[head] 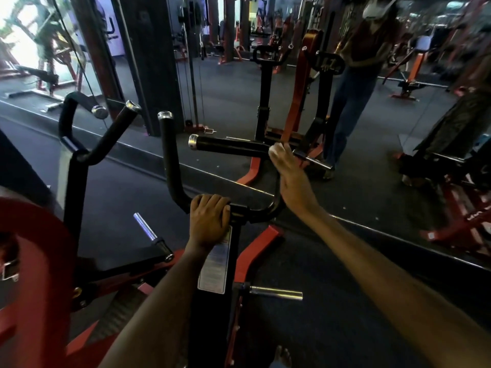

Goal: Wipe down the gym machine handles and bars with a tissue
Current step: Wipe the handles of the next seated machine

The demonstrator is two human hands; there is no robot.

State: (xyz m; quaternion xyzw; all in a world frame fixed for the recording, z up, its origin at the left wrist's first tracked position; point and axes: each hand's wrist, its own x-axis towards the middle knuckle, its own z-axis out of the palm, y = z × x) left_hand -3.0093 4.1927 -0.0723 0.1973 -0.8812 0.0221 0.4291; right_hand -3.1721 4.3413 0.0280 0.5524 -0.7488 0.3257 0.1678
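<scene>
Tissue: small crumpled white tissue (276, 151) is sitting against the inner end of the horizontal black padded handle (231, 146), under the fingertips of the right hand (293, 181).
Right hand: it is reaching forward with fingers mostly extended, pressing the tissue onto the handle where the grip is meeting the curved black steel bar (275, 205); whether the thumb is wrapping round the far side is hard to tell, as motion blur is softening the fingers.
Left hand: the left hand (208, 221) is gripping the black crossbar at the top of the upright black post (212, 301), fingers curled over it, thumb lying along the right.
Handles: an upright black padded handle (167, 144) with a chrome cap is rising just left of the horizontal one.
Post: a white printed label (215, 264) is running down its front.
Pegs: two chrome weight pegs (276, 292) are sticking out low on the red frame.
Mirror: a wall mirror (372, 115) ahead is reflecting the machine and the person.
</scene>
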